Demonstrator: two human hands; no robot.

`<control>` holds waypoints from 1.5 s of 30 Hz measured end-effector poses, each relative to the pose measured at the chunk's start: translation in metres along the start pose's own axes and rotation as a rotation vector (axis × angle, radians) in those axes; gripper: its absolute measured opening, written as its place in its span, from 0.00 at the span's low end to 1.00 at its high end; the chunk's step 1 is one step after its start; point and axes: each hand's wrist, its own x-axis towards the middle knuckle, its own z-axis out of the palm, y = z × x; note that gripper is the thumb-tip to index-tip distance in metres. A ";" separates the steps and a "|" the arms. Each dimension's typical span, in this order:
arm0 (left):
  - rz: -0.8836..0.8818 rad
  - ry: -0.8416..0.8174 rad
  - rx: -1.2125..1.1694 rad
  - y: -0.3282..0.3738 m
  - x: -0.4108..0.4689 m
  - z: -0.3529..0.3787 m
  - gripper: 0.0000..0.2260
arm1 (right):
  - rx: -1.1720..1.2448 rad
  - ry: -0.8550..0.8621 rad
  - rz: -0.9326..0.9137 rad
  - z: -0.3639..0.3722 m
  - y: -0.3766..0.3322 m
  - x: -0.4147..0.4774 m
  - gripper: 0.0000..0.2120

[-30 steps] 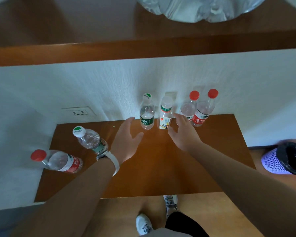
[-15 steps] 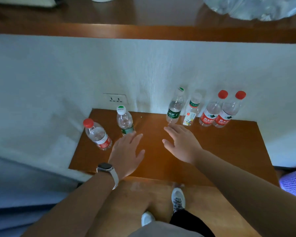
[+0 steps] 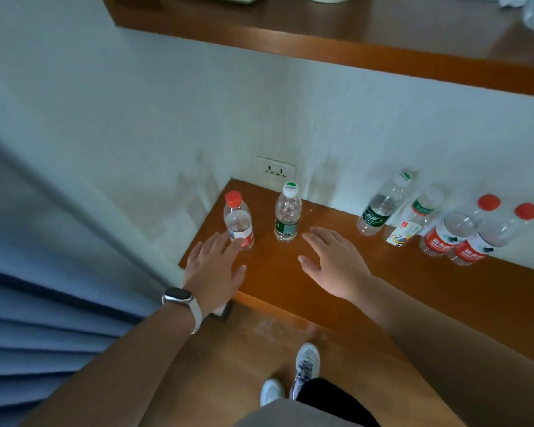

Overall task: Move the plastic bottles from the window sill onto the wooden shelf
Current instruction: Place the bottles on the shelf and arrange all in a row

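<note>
Though neither holds anything, left hand [image 3: 214, 270] and right hand [image 3: 336, 261] hover with fingers spread, flanking the green-labelled bottle [image 3: 288, 217] on the wooden shelf [image 3: 398, 282].

Bare left hand [image 3: 213, 269] and bare right hand [image 3: 333, 260]; forearms bare all way to bottom frame edge. On left wrist, smartwatch [image 3: 177, 294]: rounded rectangular case, silvery rim, dark blank screen. White watch band [image 3: 197, 315], smooth, wraps round wrist. Below, left shoe [image 3: 271, 392]: white sneaker, rounded toe. Beside it, right shoe [image 3: 307, 362]: white sneaker, grey-dark lacing down top. Above right shoe, black garment [image 3: 336, 402] covers leg. At bottom edge, grey garment [image 3: 290, 416], blurred, kind cannot be told.
</note>
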 end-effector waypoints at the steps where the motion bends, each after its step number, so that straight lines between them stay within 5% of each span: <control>1: -0.026 0.000 0.002 -0.004 0.001 -0.001 0.25 | 0.015 0.002 0.007 0.001 -0.002 0.005 0.31; 12: -0.073 0.096 0.007 -0.019 0.052 -0.011 0.26 | 0.377 0.136 0.205 -0.005 -0.016 0.070 0.32; 18: -0.265 0.080 -0.348 -0.016 0.082 -0.004 0.27 | 0.547 0.097 0.275 -0.009 -0.013 0.110 0.37; 22: -0.344 -0.085 -0.729 -0.019 0.097 -0.003 0.29 | 0.558 0.105 0.291 -0.009 -0.009 0.130 0.33; 35: -0.268 -0.188 -1.043 -0.040 0.131 0.002 0.17 | 0.944 -0.055 0.262 -0.011 0.030 0.141 0.22; 45: -0.101 0.009 -0.968 -0.044 0.162 -0.008 0.10 | 0.766 0.072 0.383 -0.005 0.014 0.136 0.22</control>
